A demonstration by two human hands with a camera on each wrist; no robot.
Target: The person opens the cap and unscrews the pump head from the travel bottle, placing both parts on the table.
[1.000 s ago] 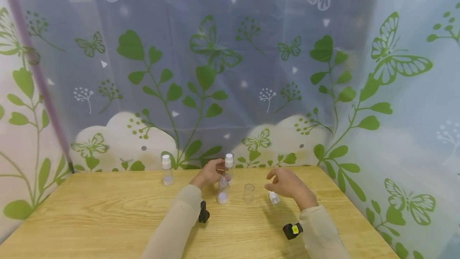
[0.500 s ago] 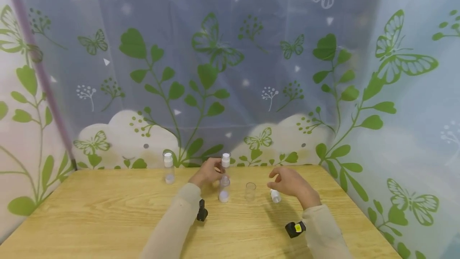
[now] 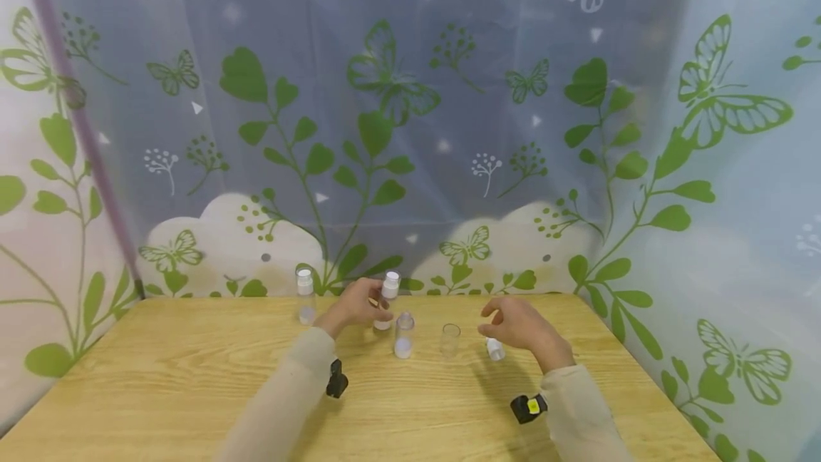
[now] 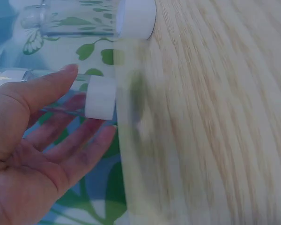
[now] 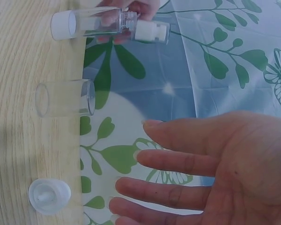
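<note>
My left hand (image 3: 360,303) grips a clear pump bottle (image 3: 389,286) with a white top and white base, low over the back of the table. In the left wrist view, thumb and fingers lie around its clear body, near the white base (image 4: 101,97). Right beside it stands an uncapped clear bottle (image 3: 403,337), its bare neck upward. My right hand (image 3: 518,323) hovers at the right with fingers loosely bent and nothing in them. Just below it a white pump top (image 3: 494,348) lies on the table. Between the hands stands a clear cap (image 3: 450,341).
Another capped pump bottle (image 3: 306,299) stands at the back left of the wooden table (image 3: 192,376). A patterned curtain (image 3: 410,162) with leaves and butterflies hangs right behind the table's back edge and along both sides.
My left hand has moved left with the pump bottle, away from the uncapped bottle toward the back-left one. My right hand stays over the pump top. The head view has shifted slightly.
</note>
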